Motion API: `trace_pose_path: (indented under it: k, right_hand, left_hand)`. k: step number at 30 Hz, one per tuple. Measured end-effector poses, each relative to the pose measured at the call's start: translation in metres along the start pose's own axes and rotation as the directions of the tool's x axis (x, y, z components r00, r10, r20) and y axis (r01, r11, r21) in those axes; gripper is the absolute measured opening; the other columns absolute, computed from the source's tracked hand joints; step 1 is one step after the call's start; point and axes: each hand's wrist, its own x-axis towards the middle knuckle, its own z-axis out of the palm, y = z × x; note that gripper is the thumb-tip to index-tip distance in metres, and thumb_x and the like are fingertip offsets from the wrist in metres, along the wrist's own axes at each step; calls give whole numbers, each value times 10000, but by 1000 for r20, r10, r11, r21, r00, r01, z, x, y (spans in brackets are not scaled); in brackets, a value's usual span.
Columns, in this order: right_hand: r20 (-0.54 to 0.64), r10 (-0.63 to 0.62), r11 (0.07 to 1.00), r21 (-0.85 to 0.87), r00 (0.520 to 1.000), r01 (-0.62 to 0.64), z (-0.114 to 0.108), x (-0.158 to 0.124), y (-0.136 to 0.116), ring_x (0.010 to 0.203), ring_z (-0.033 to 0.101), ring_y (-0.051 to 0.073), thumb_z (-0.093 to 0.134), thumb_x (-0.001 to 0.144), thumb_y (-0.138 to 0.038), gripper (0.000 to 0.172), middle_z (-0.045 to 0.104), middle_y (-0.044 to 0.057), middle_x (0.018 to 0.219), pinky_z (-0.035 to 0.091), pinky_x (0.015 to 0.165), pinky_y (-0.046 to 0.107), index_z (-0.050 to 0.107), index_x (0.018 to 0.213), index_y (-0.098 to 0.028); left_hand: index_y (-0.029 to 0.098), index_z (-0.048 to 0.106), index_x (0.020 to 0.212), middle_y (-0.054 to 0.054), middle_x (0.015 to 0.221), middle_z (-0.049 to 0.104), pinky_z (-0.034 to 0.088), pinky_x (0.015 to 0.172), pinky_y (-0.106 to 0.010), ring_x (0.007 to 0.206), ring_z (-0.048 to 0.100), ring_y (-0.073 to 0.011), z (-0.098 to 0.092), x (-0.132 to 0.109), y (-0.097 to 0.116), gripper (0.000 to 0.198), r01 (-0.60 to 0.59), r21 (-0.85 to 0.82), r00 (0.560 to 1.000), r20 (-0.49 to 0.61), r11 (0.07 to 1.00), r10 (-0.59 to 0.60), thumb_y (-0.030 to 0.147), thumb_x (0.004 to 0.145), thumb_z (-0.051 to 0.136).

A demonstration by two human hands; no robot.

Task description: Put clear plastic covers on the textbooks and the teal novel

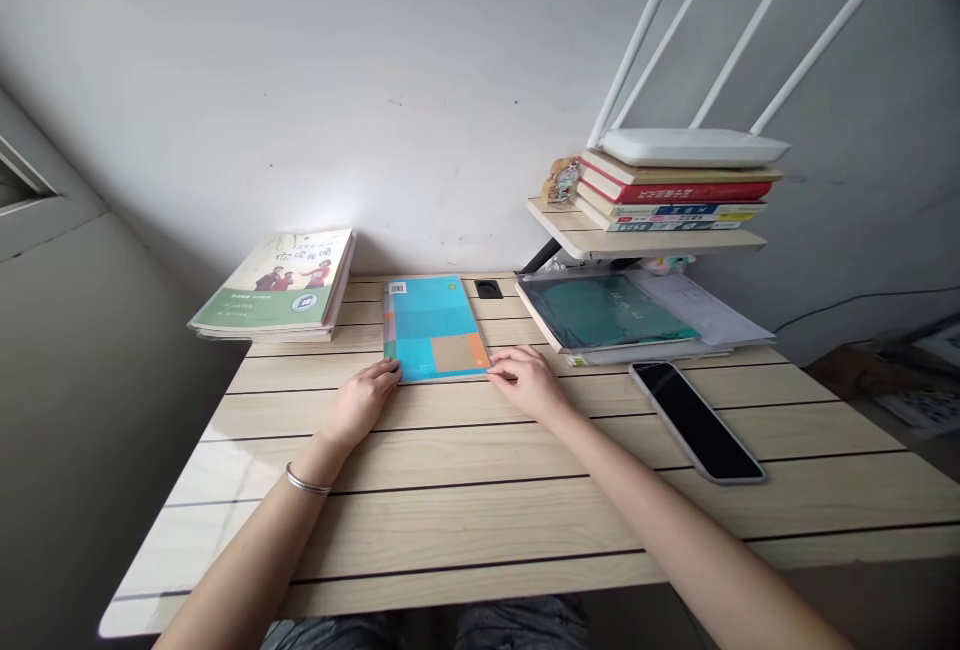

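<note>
While the person's left hand [360, 402] and right hand [527, 382] lie palm-down on the light wood-grain table [450, 520], a blue notebook [433, 328] sits flat between them, near the table's far edge. Its cover bears a barcode label at the top left and tan and orange panels at the lower right. Both hands are open, with the fingers extended and relaxed; the left fingertips touch the notebook's near left corner and the right fingertips its near right corner. Neither hand is closed around the notebook. A silver bangle [307, 481] is worn on the left wrist.

To the left of the notebook, a stack of textbooks [274, 285] with a green-and-cream top cover rests at the table's far left corner, overhanging the edge. Just beyond the notebook's far right corner, a black cable grommet [488, 289] is set into the table. Farther right, a teal folder [611, 312] lies over loose papers [697, 305] — partly beneath a wall-mounted shelf [645, 242]. A black smartphone [696, 421] lies screen-up and angled on the table, to the right of the right hand and not touching it. The shelf carries a stack of books [671, 192], with a white router [694, 146] on top — four antennas raised — and a small ornament [562, 180] beside the stack.
</note>
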Motion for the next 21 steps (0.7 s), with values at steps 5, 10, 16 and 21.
trace_pose_path:
  k: [5,10,16,21]
  right_hand:
    - [96,-97,994,-31,991,101,21,19,-52,992,578,236,737,714,-252,187,666,73,1055,448,872,395,707,896,-219]
    - [205,-126,991,-10,971,131,53,38,-73,1062,570,250,715,762,-292,200,664,79,1137,435,903,411,712,952,-228]
    - [188,-91,995,47,978,84,43,27,-45,1078,562,229,695,786,-241,95,683,43,1100,395,933,444,735,864,-277]
    - [183,266,896,314,946,-313,10,15,-5,1074,568,234,709,728,-259,64,624,79,1153,471,878,386,722,775,-218]
  left_hand:
    - [159,614,1174,-141,1323,556,433,1030,-463,1281,460,-288,1,10,11,340,-62,53,997,49,997,59,177,847,522]
    - [214,590,1220,-126,1337,545,432,1034,-456,1297,443,-278,6,18,6,355,-91,81,991,103,993,83,180,873,523]
    - [214,596,1229,-108,1349,541,432,1034,-448,1307,429,-269,5,14,-3,356,-124,11,985,121,992,122,170,898,470]
    - [199,684,1071,-113,1394,492,398,1062,-435,1310,424,-285,-6,16,8,265,79,-210,992,114,975,-56,233,844,551]
